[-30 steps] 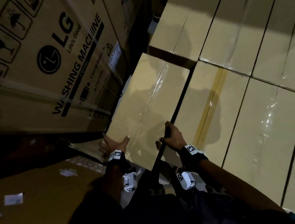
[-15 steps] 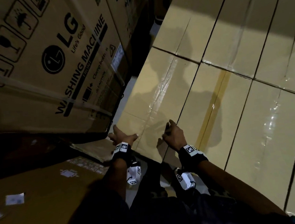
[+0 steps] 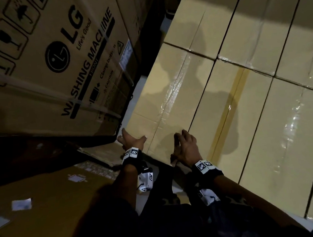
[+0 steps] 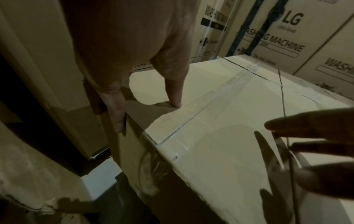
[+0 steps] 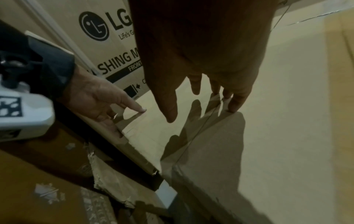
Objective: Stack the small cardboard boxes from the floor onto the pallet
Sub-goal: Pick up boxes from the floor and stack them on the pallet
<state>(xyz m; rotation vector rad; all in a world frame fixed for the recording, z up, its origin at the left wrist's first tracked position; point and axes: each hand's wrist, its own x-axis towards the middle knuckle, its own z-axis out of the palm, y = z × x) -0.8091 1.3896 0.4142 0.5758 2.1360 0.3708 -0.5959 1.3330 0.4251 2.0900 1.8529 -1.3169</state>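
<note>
The small cardboard box (image 3: 171,100) lies flat in the near left corner of the top layer of stacked boxes (image 3: 263,110), flush against its neighbour on the right, with a clear tape seam running along its lid. The left hand (image 3: 131,142) holds the box's near left corner: in the left wrist view the thumb (image 4: 175,94) presses down on the lid while the other fingers (image 4: 116,116) reach down over the left side wall, so the box lies ahead and to the right of this grip. The right hand (image 3: 186,146) is spread, fingers straight, fingertips (image 5: 234,104) resting at the gap between this box and the one beside it; the box lies to the left of that grip. A large washing machine carton (image 3: 58,66) stands left of the left hand, just beyond the box's left edge. Flattened cardboard (image 3: 46,201) lies on the floor below both wrists.
</note>
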